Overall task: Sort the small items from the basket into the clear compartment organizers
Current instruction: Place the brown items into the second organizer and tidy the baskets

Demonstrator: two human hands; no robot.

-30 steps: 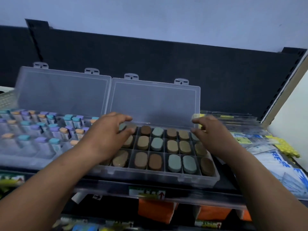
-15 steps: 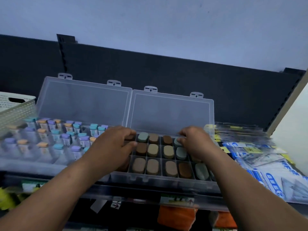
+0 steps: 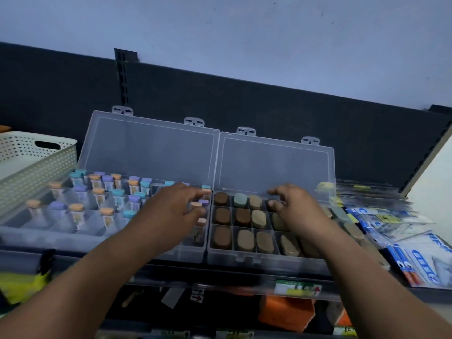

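Closest to me, under the front of the right box (image 3: pixel 244 259), I see an orange pack (image 3: pixel 286 314) and a small label (image 3: pixel 297 288) on the shelf edge.

The right box is clear and its lid (image 3: pixel 276 165) stands open at its back. Its little rooms hold oval blocks (image 3: pixel 221 237), brown, tan and one green, one in each room that I can see.

My right hand (image 3: pixel 296 211) is over the middle of the right box, above its back two rows. Its fingers (image 3: pixel 275 192) are bent like a claw. The thumb and first finger are apart and I see nothing between them. The tips are just above the blocks. I cannot tell if they touch.

My left hand (image 3: pixel 176 211) is just past the left side of the right box, over the near end of the left box (image 3: pixel 73 238). Its fingers are loose and spread and hold nothing I can see. The tips sit by some peach caps.

The left box touches the right box. It is full of tubes (image 3: pixel 105 212) with colored caps, standing up.

The white basket (image 3: pixel 31 172) is far to the left of the right box. Shiny packets (image 3: pixel 403 231) lie on its right.

Behind the right box are a black panel (image 3: pixel 269 106) and a pale wall (image 3: pixel 244 33).
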